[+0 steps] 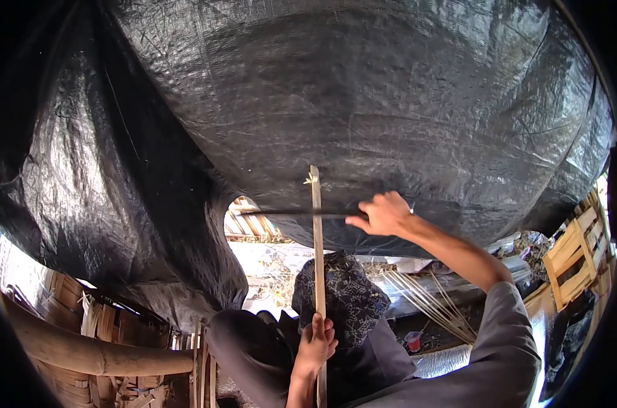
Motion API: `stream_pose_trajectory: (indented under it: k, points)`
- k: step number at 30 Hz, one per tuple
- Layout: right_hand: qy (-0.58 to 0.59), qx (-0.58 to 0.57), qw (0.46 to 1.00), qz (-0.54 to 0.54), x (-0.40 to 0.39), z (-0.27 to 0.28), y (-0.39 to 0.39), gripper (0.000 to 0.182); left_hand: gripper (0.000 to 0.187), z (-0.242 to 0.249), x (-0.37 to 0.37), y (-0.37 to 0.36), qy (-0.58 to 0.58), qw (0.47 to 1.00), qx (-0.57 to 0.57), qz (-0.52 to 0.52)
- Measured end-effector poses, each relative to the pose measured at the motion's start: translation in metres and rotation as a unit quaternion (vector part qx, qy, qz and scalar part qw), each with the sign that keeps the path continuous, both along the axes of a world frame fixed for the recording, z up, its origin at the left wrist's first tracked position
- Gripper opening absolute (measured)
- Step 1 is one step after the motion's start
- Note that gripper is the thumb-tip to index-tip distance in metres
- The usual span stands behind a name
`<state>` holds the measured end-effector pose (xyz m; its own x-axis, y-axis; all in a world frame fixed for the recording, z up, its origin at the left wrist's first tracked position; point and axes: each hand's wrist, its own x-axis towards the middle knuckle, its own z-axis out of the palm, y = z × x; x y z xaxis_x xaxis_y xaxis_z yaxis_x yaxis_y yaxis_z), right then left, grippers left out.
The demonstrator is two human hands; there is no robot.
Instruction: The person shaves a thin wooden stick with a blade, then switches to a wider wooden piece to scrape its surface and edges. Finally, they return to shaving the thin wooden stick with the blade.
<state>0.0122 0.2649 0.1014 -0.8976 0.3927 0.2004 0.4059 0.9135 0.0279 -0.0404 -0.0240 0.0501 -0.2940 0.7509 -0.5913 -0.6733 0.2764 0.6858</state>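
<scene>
My left hand (314, 345) is wrapped around the lower part of a long, pale bamboo strip (319, 251). The strip stands nearly straight up in the view, with a small frayed curl near its top end. My right hand (385, 213) is closed, thumb pointing left, on the handle end of a long knife (288, 213). Its thin dark blade lies crosswise at the strip's upper part; whether it touches or cuts in is too blurred to tell. Most of the handle is hidden in my fingers. Below the blade, a dark patterned cloth (342, 299) lies over my lap.
A black plastic sheet (363, 88) hangs across the front and left. Several thin bamboo sticks (431, 306) lie at the right, near a red-and-clear plastic cup (413, 341). A thick bamboo pole (104, 357) runs along the lower left. Woven bamboo slats (580, 258) stand far right.
</scene>
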Motion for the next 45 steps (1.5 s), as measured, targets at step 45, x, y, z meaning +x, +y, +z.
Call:
stream_pose_trajectory:
  k: [45]
  points:
    - [0.4,-0.558,0.656,-0.312,0.193,-0.153,-0.175,0.025,0.068,-0.007,-0.002,-0.003,0.216,0.974,-0.022,-0.06]
